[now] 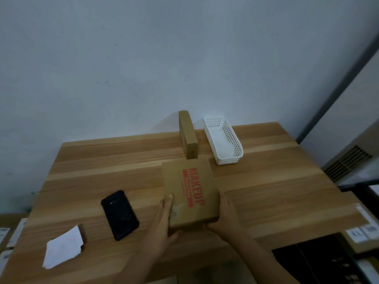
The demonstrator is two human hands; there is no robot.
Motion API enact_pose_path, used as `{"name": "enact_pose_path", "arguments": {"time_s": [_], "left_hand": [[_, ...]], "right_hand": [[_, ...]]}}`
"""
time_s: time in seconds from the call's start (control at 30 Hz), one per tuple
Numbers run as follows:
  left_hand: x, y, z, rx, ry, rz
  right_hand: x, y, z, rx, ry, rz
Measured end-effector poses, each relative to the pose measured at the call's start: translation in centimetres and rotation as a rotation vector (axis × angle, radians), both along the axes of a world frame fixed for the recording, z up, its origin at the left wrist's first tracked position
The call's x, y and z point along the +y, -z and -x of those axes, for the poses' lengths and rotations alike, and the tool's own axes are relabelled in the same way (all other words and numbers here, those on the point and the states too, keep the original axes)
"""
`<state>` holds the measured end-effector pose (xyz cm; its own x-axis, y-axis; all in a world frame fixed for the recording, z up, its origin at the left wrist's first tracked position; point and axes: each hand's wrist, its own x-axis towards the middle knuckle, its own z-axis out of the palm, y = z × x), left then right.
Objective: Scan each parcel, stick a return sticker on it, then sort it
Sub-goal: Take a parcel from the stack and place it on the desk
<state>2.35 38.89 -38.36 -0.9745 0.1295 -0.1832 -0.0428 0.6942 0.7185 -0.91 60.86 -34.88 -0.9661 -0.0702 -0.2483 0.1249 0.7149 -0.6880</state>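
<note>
Both hands clasp the brown parcel (189, 191) printed MAKEUP in red. The left hand (165, 220) lies along its left edge with the thumb hooked round the near edge. The right hand (225, 216) cups the right side, fingers curled under the near right corner. The parcel sits over the middle of the wooden table (276, 181); whether it rests there or is lifted cannot be told. Its far edge nearly meets a narrow cardboard box (187, 136), with a white basket (235, 149) just beside that. A black phone (120, 215) lies near on the left, and a white paper sheet (63, 248) lies toward the near left edge. Bare wood spreads to the right.
</note>
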Motion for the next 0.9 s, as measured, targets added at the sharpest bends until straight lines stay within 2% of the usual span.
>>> {"name": "enact_pose_path", "arguments": {"time_s": [0.23, 0.37, 0.5, 0.63, 0.73, 0.9], "left_hand": [[0.6, -0.3, -0.2, -0.003, -0.041, -0.06], [0.1, -0.4, -0.4, -0.088, -0.129, -0.099], [-0.2, -0.9, -0.5, -0.108, -0.121, 0.026], [0.6, -2.6, -0.6, 0.104, -0.193, -0.077], [1.2, -4.4, -0.7, 0.205, -0.186, -0.064], [0.7, -4.5, -0.7, 0.192, -0.111, 0.069]], "right_hand": [[0.7, -1.5, 0.4, 0.128, -0.034, -0.035], [0.5, -3.7, 0.7, 0.233, -0.195, -0.073], [0.5, -4.3, 1.3, 0.154, -0.405, -0.13], [0.0, -3.4, 1.5, 0.089, -0.434, -0.028], [-0.5, -2.9, 1.5, 0.094, -0.44, 0.021], [-0.8, -2.5, 1.6, 0.117, -0.39, 0.107]]}}
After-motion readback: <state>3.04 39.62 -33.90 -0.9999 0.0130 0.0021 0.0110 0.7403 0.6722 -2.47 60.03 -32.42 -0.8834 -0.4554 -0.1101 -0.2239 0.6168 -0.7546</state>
